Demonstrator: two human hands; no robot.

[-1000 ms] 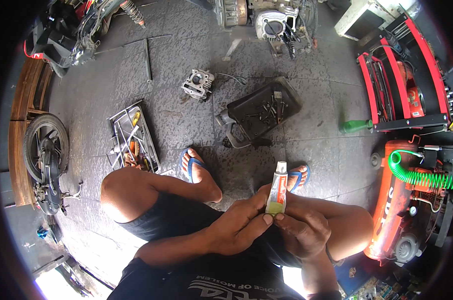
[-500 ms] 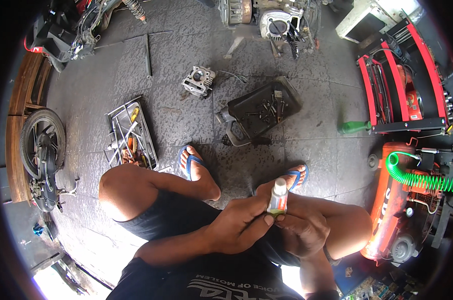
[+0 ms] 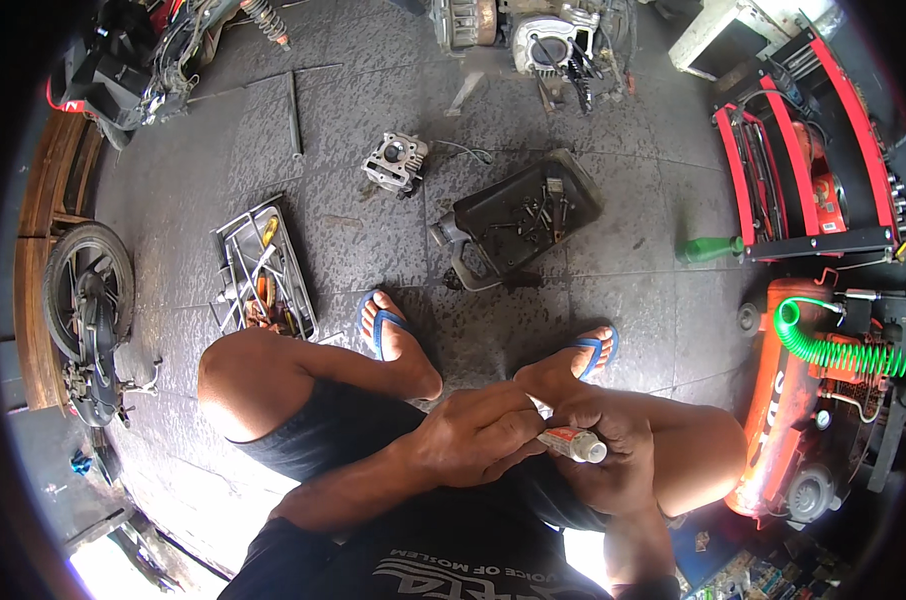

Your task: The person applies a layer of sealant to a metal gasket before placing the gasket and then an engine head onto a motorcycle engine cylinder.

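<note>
A small squeeze tube [image 3: 570,442] in white and orange lies between my two hands, above my lap. Its pale round end points toward the lower right; I cannot make out whether that end is capped. My left hand [image 3: 478,435] is closed, its fingers pinching the tube's other end. Curled round beside the tube, my right hand [image 3: 613,455] holds it from the right, with part of its fingers hidden. A small whitish bit shows between the fingertips of both hands, too little of it to name.
On the floor ahead are a black pan [image 3: 518,220] with bolts and a brush, a metal cylinder head [image 3: 395,162] and a tray of tools [image 3: 265,265]. A red tool cart [image 3: 808,160], green bottle [image 3: 711,249] and orange compressor [image 3: 778,400] stand right; a wheel [image 3: 88,290] is left.
The tube has swung from upright, white cap up, to lying with its pale end toward the lower right. Both hands have shifted their grip around it.
</note>
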